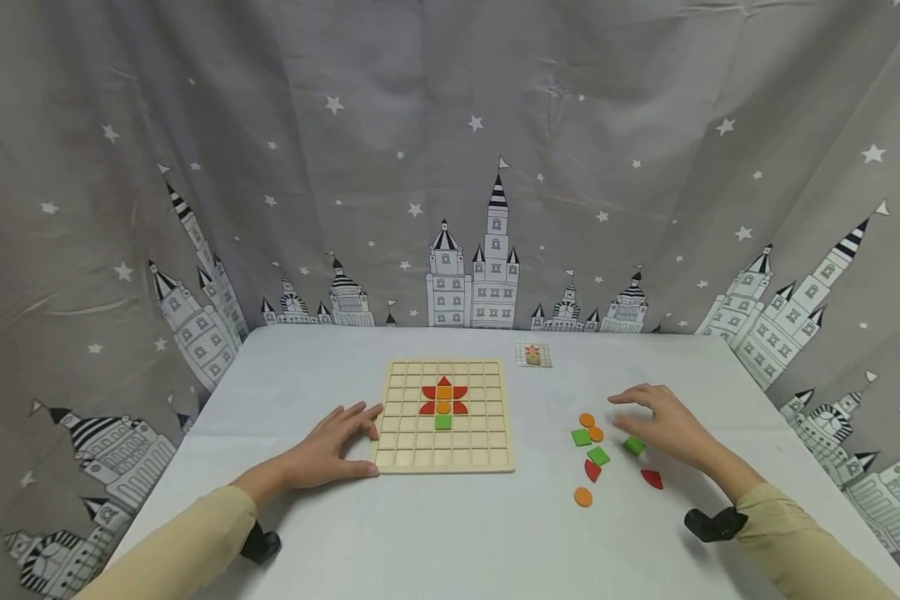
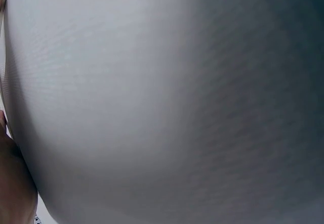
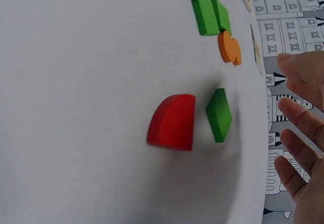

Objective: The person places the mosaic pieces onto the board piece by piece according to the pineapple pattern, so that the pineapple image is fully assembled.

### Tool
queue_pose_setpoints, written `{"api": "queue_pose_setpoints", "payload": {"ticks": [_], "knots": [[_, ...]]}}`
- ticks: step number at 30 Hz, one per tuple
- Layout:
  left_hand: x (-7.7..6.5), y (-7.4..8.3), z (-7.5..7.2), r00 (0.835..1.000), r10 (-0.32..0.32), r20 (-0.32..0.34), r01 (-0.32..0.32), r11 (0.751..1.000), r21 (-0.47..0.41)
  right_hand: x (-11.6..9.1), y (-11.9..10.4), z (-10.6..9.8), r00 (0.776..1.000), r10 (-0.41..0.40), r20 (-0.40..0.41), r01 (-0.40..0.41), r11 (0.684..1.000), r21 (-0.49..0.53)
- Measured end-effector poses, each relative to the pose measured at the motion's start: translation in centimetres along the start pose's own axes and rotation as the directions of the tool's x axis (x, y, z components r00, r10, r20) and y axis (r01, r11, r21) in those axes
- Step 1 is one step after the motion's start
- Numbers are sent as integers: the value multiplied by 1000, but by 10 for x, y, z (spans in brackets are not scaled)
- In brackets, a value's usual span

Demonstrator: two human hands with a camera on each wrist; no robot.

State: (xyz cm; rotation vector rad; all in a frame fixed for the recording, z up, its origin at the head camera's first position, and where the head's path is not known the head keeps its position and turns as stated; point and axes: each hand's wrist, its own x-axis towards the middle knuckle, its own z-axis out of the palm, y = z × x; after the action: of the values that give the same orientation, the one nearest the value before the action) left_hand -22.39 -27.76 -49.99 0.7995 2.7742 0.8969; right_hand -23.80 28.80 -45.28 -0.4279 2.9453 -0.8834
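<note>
A wooden grid board (image 1: 487,429) lies flat on the table. It bears a red triangle (image 1: 444,382), an orange square (image 1: 444,392), an orange disc (image 1: 443,407), a green square (image 1: 443,422) and several red quarter-circles (image 1: 461,408). At the board's left edge, my left hand (image 1: 326,450) rests with spread fingers and thumb touching the rim. My right hand (image 1: 663,425), fingers apart and holding nothing, hovers over the loose pieces on the right. Nearest below it lies a green square (image 3: 219,115), beside a red quarter-circle (image 3: 174,123). The left wrist view shows mostly blurred white surface.
Other loose pieces lie right of the board: orange discs (image 1: 583,497), green squares (image 1: 597,456) and another red quarter-circle (image 1: 592,471). A small pattern card (image 1: 534,355) sits beyond the board's far right corner. Behind the white table (image 1: 450,533) hangs a grey castle-print curtain (image 1: 345,167).
</note>
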Motion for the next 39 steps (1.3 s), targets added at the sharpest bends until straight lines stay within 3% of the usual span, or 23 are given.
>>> {"api": "queue_pose_setpoints", "payload": {"ticks": [12,21,31,39], "knots": [[0,-1,0,1000,2,-3,-2,1000,6,0,8,20,999,-41,29,42,997,-58],[0,-1,0,1000,2,-5,-2,1000,-3,6,11,38,998,-60,-29,57,995,-86],[1,-1,-1,1000,-7,-1,7,1000,-4,10,9,41,998,-50,-29,48,997,-58],[0,1,-1,1000,21,-12,-21,1000,6,8,10,41,999,-39,-21,39,999,-27]]}}
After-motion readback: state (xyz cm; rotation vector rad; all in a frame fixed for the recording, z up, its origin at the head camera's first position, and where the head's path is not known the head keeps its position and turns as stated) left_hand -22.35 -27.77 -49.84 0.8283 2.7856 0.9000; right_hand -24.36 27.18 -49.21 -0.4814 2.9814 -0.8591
